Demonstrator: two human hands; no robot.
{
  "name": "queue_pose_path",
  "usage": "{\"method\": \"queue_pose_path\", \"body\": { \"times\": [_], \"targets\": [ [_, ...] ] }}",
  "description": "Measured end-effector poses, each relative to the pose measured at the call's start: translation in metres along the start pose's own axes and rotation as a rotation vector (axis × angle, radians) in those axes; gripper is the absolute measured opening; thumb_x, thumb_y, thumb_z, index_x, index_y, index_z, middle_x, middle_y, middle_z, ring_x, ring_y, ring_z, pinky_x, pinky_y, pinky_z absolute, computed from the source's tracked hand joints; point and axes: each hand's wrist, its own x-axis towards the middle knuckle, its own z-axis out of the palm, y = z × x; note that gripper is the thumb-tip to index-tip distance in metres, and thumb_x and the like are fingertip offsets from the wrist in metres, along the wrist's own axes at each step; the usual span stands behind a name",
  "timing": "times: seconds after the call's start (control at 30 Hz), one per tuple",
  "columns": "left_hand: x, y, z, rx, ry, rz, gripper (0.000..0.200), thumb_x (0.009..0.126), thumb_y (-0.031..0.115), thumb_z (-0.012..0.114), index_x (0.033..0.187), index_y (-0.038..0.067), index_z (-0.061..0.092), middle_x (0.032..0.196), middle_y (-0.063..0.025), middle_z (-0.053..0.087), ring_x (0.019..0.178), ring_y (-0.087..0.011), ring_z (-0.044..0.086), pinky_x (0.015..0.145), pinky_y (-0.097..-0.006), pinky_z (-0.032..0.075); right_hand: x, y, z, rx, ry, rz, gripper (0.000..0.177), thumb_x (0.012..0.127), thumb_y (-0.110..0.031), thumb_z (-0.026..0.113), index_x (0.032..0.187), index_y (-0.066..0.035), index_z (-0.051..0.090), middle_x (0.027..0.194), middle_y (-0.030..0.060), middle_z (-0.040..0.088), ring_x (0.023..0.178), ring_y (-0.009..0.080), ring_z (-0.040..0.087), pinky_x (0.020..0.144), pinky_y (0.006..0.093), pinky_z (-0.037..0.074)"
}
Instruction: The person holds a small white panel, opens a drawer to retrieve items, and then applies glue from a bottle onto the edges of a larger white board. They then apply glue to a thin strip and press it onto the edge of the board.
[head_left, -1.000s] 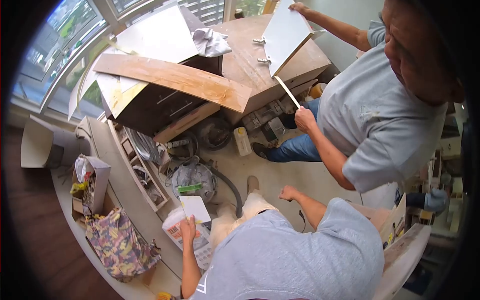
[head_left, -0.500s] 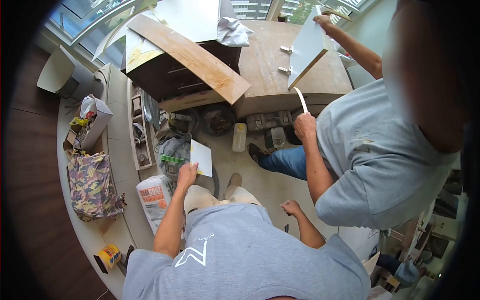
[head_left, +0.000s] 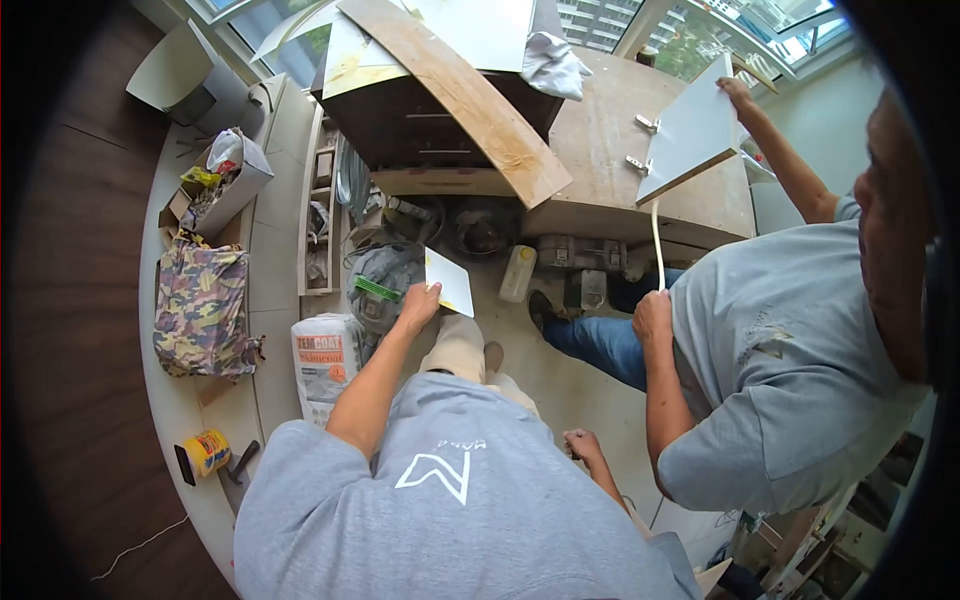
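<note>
Your left hand [head_left: 418, 306] is stretched forward and low, its fingers closed on the near corner of a small white card [head_left: 449, 281]. The card is held up off the floor, tilted, in front of your knees and just right of a grey bucket [head_left: 383, 287] with a green strip across it. Your right hand [head_left: 581, 444] hangs by your side with the fingers curled into a fist; I cannot tell whether anything is inside it.

To your right stands a co-worker in a grey shirt and jeans. One co-worker hand [head_left: 736, 89] rests on the top edge of a white panel [head_left: 690, 128] that stands tilted on the desk [head_left: 590, 150]. The other [head_left: 652, 318] grips a thin pale strip [head_left: 657, 245] that runs up to the panel's lower corner.

A long plank [head_left: 470, 95] lies slanted across the dark cabinet at the desk's left end, with a crumpled cloth [head_left: 555, 65] near its far end. On the floor under the desk edge stands a bottle [head_left: 517, 272]. To your left, a white sack [head_left: 324, 360] sits near your elbow, with a camouflage bag [head_left: 200, 310] beside it on the curved ledge. A yellow can [head_left: 205, 452] lies farther back on that ledge.
</note>
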Motion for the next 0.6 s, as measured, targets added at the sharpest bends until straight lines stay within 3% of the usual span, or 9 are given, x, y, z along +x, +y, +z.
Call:
{"method": "queue_pose_path", "body": {
  "times": [0.03, 0.17, 0.27, 0.47, 0.6],
  "targets": [
    [0.010, -0.010, -0.002, -0.030, -0.040, -0.069, 0.036, 0.084, 0.029, 0.050, 0.087, -0.005, 0.060, 0.078, -0.0222, 0.061, 0.076, -0.0352, 0.060, 0.069, -0.0397, 0.044, -0.002, -0.005, 0.000, -0.016, 0.018, -0.026, 0.021, 0.080, -0.022, 0.061, 0.077, -0.002, 0.059, 0.065, 0.0067, 0.059, 0.052, 0.0134, 0.054, 0.048, 0.0272, 0.043],
    [0.030, -0.057, -0.011, -0.011, 0.157, -0.077, 0.037, 0.084, 0.028, 0.049, 0.088, -0.007, 0.061, 0.088, -0.0273, 0.060, 0.087, -0.0417, 0.057, 0.075, -0.0436, 0.043, -0.001, -0.017, -0.010, 0.019, 0.092, -0.047, 0.020, 0.079, -0.021, 0.061, 0.080, -0.001, 0.059, 0.066, 0.0068, 0.058, 0.052, 0.0130, 0.053, 0.043, 0.0261, 0.042],
    [0.018, -0.073, -0.032, 0.257, 0.246, -0.031, 0.037, 0.084, 0.028, 0.049, 0.089, -0.006, 0.061, 0.088, -0.0270, 0.060, 0.087, -0.0413, 0.057, 0.076, -0.0437, 0.043, -0.011, -0.038, -0.016, -0.107, 0.100, -0.111, 0.019, 0.079, -0.021, 0.060, 0.081, -0.002, 0.059, 0.066, 0.0066, 0.058, 0.052, 0.0131, 0.054, 0.043, 0.0264, 0.043],
    [-0.026, -0.143, -0.044, 0.064, 0.443, -0.213, 0.040, 0.084, 0.029, 0.049, 0.087, -0.009, 0.061, 0.090, -0.0290, 0.059, 0.089, -0.0405, 0.057, 0.079, -0.0430, 0.043, 0.026, 0.002, -0.014, -0.135, 0.033, -0.098, 0.020, 0.077, -0.021, 0.061, 0.076, -0.001, 0.059, 0.063, 0.0067, 0.058, 0.049, 0.0130, 0.053, 0.042, 0.0263, 0.043],
    [-0.066, -0.158, -0.045, 0.113, 0.564, -0.324, 0.041, 0.083, 0.029, 0.049, 0.087, -0.010, 0.061, 0.092, -0.0286, 0.059, 0.091, -0.0414, 0.057, 0.082, -0.0425, 0.043, -0.003, -0.004, -0.012, -0.225, 0.010, -0.127, 0.021, 0.077, -0.022, 0.061, 0.076, -0.001, 0.060, 0.062, 0.0070, 0.058, 0.048, 0.0134, 0.054, 0.043, 0.0268, 0.044]
  ]
}}
